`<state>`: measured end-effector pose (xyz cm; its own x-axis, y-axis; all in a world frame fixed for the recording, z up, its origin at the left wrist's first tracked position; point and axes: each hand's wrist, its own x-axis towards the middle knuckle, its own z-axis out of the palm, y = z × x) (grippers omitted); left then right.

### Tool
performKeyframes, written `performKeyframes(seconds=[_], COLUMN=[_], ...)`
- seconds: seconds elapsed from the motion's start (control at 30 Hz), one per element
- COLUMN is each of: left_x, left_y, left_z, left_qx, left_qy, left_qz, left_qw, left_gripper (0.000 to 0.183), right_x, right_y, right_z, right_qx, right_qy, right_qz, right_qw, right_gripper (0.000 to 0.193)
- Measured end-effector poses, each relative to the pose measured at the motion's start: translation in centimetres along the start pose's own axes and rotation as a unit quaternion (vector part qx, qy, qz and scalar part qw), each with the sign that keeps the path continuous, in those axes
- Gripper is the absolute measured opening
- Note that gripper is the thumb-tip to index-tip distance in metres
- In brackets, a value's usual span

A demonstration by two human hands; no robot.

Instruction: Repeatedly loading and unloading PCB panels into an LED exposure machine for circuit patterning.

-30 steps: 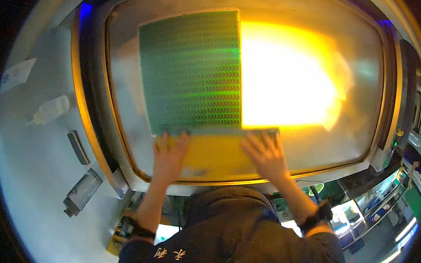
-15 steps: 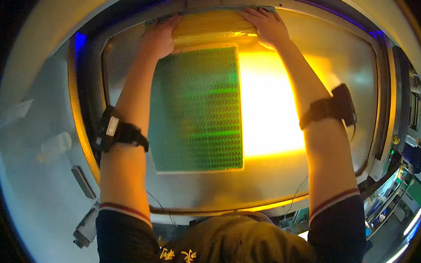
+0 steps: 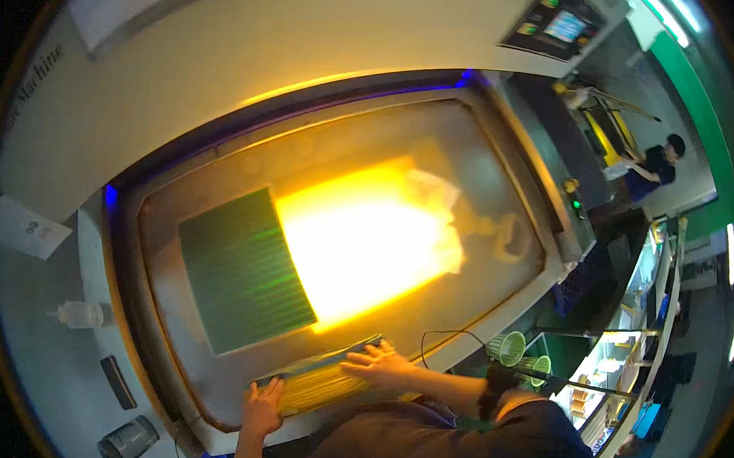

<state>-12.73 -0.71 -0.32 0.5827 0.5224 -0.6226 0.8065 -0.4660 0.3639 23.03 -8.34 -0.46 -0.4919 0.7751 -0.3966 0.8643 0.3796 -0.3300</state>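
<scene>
A long bar with a yellowish, shiny, film-like face and a dark strip along its far edge (image 3: 323, 384) lies along the near side of a metal-framed table. My left hand (image 3: 263, 406) holds its left end, fingers over the edge. My right hand (image 3: 380, 364) holds the right end, fingers spread over the top. The hands' undersides are hidden. Beyond the bar, a dark green panel with fine rows of a repeating pattern (image 3: 246, 273) lies flat on the tabletop (image 3: 497, 259). A glaring yellow-white lit area (image 3: 366, 253) adjoins it on the right, with pale sheet-like shapes at its right edge.
A raised frame (image 3: 126, 300) rims the table. To the left are a clear bottle (image 3: 81, 315), a dark flat block (image 3: 119, 382) and a grey cylindrical container (image 3: 128, 440). A cable (image 3: 448, 331) crosses the near rim. Green baskets (image 3: 506, 348) stand at right; another person (image 3: 656, 168) is farther off.
Both hands and the bar have come from the table's far side to its near side. My view has turned and shifted, so the control panel and the person at right now show.
</scene>
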Motion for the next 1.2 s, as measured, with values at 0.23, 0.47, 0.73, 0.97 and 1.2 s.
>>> performKeyframes(seconds=[0.23, 0.47, 0.73, 0.97, 1.2], left_x=[-2.2, -3.6, 2.1, 12.9, 13.7], left_y=[4.0, 20.2, 32.0, 24.3, 23.8], left_z=[1.0, 11.7, 24.2, 36.2, 36.2], left_qx=[-0.002, -0.228, -0.103, 0.014, -0.358], left_qy=[0.045, -0.083, 0.046, 0.392, 0.136], left_qz=[-0.008, 0.135, -0.069, -0.005, -0.411], left_qw=[0.999, 0.961, 0.991, 0.920, 0.827], left_gripper=[0.079, 0.071, 0.055, 0.050, 0.041], right_x=[-4.0, -20.6, -30.1, -39.5, -50.0], right_y=[0.1, 6.8, 11.5, 15.5, 19.5], right_z=[-1.9, -2.5, 11.1, 13.9, 20.8], right_qx=[0.107, 0.175, 0.039, 0.223, 0.245], right_qy=[-0.028, -0.175, -0.002, 0.009, -0.074], right_qz=[-0.017, -0.016, 0.020, 0.170, 0.282], right_qw=[0.994, 0.969, 0.999, 0.960, 0.925], right_gripper=[0.060, 0.044, 0.051, 0.057, 0.048])
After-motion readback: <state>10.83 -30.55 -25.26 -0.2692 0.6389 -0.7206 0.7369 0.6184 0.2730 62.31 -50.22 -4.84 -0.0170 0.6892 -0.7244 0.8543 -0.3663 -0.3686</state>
